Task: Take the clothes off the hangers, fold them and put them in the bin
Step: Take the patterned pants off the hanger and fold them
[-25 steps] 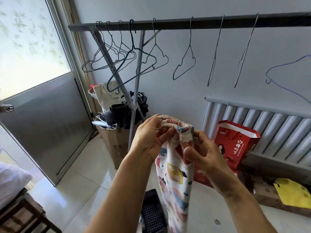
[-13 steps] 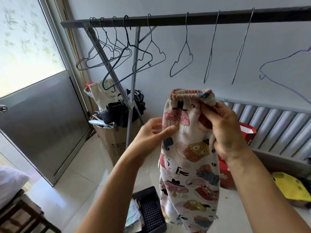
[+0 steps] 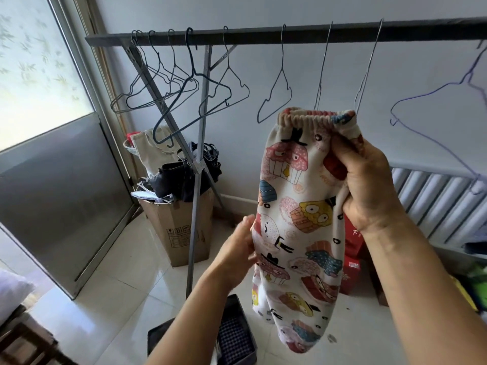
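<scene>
The right hand's fingers (image 3: 341,154) are curled tight round a bunch of cloth just below the elastic waistband of a pair of small trousers (image 3: 295,233). The right hand (image 3: 369,185) holds them up in the air at the waistband's right end. The left hand's fingers (image 3: 246,225) lie nearly straight and slightly blurred, touching the left edge of the trousers about halfway down. The left hand (image 3: 237,248) sits lower than the right.

The trousers are white with cartoon cupcake faces and hang straight down, off any hanger. Below them, between the two forearms, a dark bin (image 3: 234,338) stands on the pale tiled floor.

Behind the hands, a dark rail (image 3: 290,35) runs across the top, carrying a row of bare wire hangers (image 3: 282,59). A cardboard box (image 3: 181,230) piled with bags stands by the rack's leg. A red bag (image 3: 353,248) and a ribbed radiator (image 3: 432,201) are to the right.
</scene>
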Action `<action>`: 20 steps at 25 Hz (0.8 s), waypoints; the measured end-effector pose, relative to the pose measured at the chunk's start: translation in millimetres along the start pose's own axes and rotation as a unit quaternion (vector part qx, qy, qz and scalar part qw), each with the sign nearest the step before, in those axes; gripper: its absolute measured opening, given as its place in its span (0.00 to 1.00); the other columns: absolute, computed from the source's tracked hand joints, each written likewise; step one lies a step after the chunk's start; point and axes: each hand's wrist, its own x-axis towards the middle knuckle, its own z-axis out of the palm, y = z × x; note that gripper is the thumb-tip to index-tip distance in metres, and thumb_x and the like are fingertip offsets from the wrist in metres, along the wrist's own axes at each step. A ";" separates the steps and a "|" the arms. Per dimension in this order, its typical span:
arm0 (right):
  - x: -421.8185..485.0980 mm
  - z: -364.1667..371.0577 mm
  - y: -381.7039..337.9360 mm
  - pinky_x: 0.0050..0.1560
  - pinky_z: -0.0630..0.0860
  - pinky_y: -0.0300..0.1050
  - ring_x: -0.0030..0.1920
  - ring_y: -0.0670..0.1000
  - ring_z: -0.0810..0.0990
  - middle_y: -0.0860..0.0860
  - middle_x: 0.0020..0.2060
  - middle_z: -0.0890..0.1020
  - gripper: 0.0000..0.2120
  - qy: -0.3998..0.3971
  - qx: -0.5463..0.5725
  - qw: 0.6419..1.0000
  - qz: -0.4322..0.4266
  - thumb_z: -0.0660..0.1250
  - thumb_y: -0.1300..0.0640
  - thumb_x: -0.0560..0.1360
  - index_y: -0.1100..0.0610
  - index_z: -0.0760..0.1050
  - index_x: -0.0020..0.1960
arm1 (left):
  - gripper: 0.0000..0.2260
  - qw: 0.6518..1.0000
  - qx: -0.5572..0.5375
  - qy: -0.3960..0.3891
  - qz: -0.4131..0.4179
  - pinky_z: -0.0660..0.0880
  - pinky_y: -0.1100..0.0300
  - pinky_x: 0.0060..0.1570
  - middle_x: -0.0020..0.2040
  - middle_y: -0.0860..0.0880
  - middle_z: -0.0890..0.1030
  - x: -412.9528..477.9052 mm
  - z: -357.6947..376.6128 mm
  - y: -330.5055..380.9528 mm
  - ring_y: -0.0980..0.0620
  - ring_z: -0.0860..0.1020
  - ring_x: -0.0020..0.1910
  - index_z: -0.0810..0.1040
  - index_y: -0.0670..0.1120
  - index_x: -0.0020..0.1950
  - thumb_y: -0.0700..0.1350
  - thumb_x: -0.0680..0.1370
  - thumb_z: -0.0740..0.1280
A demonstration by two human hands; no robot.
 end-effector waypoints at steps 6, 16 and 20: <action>7.7 -25.4 -4.0 0.47 0.77 0.49 0.45 0.55 0.80 0.57 0.42 0.80 0.08 0.058 -0.070 0.995 -0.043 0.66 0.57 0.78 0.63 0.75 0.51 | 0.17 0.992 0.028 -0.038 0.114 0.80 0.59 0.45 0.53 0.39 0.84 6.2 -21.5 13.2 0.46 0.83 0.49 0.79 0.38 0.61 0.34 0.72 0.72; 25.9 -47.9 -1.7 0.43 0.80 0.45 0.38 0.49 0.84 0.50 0.35 0.84 0.09 0.168 -0.083 0.981 0.046 0.67 0.52 0.77 0.54 0.79 0.41 | 0.11 0.951 0.244 -0.017 0.192 0.78 0.49 0.58 0.50 0.45 0.85 -9.4 -43.6 40.1 0.49 0.83 0.52 0.82 0.45 0.55 0.49 0.79 0.65; 27.1 -49.3 -0.8 0.49 0.80 0.50 0.44 0.50 0.86 0.50 0.40 0.86 0.05 0.163 0.013 0.985 0.061 0.68 0.54 0.76 0.54 0.81 0.45 | 0.07 0.864 0.414 0.103 0.268 0.81 0.55 0.51 0.45 0.54 0.86 -9.5 -42.2 50.8 0.58 0.84 0.46 0.84 0.52 0.53 0.46 0.80 0.65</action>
